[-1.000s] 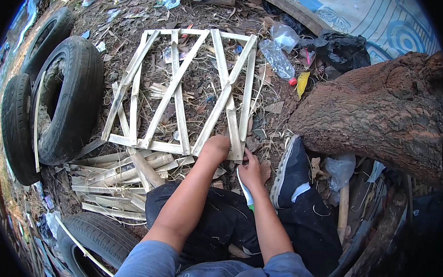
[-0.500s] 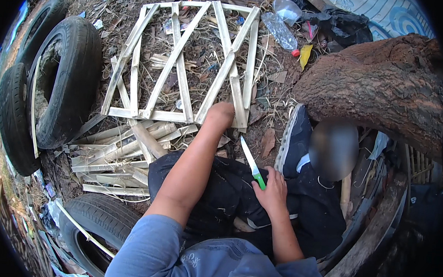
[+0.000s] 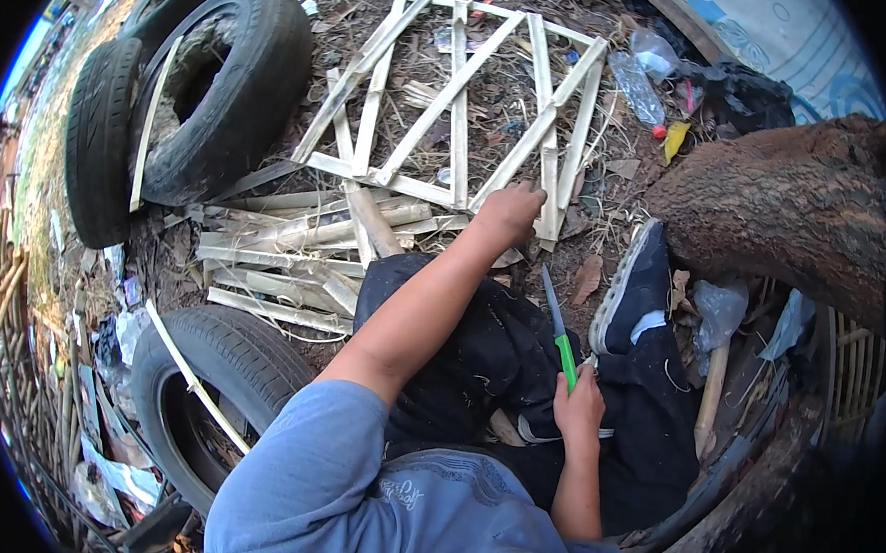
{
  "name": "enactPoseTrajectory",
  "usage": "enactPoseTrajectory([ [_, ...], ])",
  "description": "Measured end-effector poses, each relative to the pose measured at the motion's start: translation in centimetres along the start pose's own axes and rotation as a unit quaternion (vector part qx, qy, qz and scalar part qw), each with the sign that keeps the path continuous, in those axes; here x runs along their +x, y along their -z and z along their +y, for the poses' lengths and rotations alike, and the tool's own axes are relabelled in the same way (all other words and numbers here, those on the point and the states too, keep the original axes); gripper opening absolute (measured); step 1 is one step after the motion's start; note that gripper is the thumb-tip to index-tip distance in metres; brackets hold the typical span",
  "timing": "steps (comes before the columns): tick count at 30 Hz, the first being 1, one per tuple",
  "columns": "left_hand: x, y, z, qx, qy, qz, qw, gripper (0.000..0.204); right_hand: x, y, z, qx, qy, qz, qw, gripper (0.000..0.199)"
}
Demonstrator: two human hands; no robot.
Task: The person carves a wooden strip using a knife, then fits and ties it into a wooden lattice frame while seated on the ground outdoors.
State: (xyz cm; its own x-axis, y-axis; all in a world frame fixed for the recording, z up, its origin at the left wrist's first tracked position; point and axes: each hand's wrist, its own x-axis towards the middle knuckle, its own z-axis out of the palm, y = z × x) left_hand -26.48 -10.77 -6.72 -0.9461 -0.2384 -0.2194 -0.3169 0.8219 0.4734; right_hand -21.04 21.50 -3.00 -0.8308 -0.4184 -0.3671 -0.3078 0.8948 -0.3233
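Observation:
A flat lattice frame (image 3: 459, 72) of pale split bamboo strips lies on the ground ahead of me, several strips slanting and crossing within its border. My left hand (image 3: 511, 212) is closed at its near right part, where the strips meet the near rail; the fingertips are partly hidden. Closer to my body, my right hand (image 3: 581, 402) grips a knife (image 3: 566, 360) by its green handle. The blade points up and away from me, short of the frame and touching nothing that I can see.
Split bamboo pieces (image 3: 295, 234) are heaped left of my legs. Old tyres (image 3: 263, 87) stand at the far left, and another tyre (image 3: 229, 350) lies nearer. A thick tree trunk (image 3: 778, 199) bounds the right. Beyond it are a plastic bottle (image 3: 635, 86) and a black bag (image 3: 743, 97).
The view has turned, so the scene appears shifted right and tilted. My right hand has wrapped more fully round the knife's handle. My left hand stays at the frame's near right part.

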Motion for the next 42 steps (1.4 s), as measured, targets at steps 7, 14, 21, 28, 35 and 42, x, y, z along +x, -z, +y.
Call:
enactPoseTrajectory([
  [7, -16.1, 5.3, -0.6, -0.104, 0.028, 0.286, 0.952, 0.046, -3.9, 3.4, 0.2, 0.145, 0.015, -0.038, 0.989, 0.022],
  [14, -26.1, 1.7, -3.6, -0.177, 0.184, 0.394, 0.883, 0.033, 2.0, 6.5, -0.2, 0.446, 0.033, 0.023, 0.894, 0.034],
  [21, -28.4, -4.5, -14.2, -0.28, 0.354, 0.266, 0.852, 0.021, -1.7, 6.2, -0.3, 0.276, 0.083, 0.009, 0.957, 0.074],
  [28, -20.9, 2.0, -11.9, 0.179, 0.052, 0.18, 0.966, 0.038, -9.7, 5.4, 7.5, 0.282, -0.049, 0.016, 0.958, 0.078],
  [35, -14.9, 2.0, -15.5, 0.345, 0.004, -0.04, 0.938, 0.026, -13.5, 7.6, 8.5, 0.402, -0.054, 0.115, 0.907, 0.069],
  [42, -15.5, 1.5, -14.9, 0.345, 0.017, -0.033, 0.938, 0.034, -16.4, 8.1, 9.5, 0.403, -0.052, 0.128, 0.905, 0.062],
])
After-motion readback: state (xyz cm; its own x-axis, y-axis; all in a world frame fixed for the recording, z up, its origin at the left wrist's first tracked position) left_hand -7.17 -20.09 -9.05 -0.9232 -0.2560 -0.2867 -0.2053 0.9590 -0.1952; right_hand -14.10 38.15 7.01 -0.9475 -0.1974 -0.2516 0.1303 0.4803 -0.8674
